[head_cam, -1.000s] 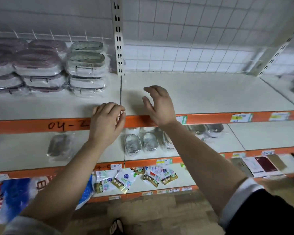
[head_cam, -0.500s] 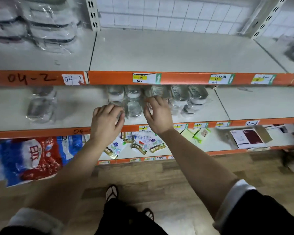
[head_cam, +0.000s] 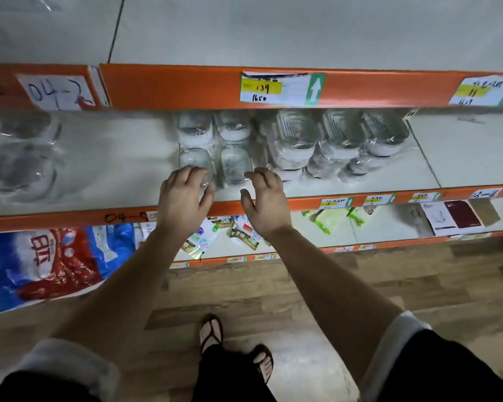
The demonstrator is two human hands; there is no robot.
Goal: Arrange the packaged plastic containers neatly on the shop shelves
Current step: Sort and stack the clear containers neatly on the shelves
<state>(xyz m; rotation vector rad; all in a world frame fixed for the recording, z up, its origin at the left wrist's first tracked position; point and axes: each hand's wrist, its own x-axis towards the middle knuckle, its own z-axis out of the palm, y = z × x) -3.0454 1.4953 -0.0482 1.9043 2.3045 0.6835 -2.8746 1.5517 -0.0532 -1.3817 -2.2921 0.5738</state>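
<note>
**Middle shelf (head_cam: 119, 175).** Four small wrapped clear containers (head_cam: 215, 146) stand two by two near the centre. The front pair is close to the shelf's near edge. Each container's long axis runs near to far. Just right of this block are three rows of larger wrapped containers (head_cam: 343, 140), stacked and leaning. Well apart to the left sits a lone wrapped pack (head_cam: 24, 161), blurred.

**Left hand (head_cam: 183, 195).** It holds nothing. The fingers are spread and loosely curved, with the fingertips over the near edge of the front-left container (head_cam: 196, 162). Contact cannot be confirmed.

**Right hand (head_cam: 266, 198).** It also holds nothing and is spread. The fingertips are at the near right corner of the front-right container (head_cam: 235, 166), beside the larger stock.

**Assessment.** The front pair lies directly beyond the hands, and each hand is about equally near its own container. The hands flank the pair across its short dimension. The likely next move is therefore an inward squeeze or a push away along the long axis.

**Risk.** The film looks slippery, and the leaning rows at right could be knocked.
</note>
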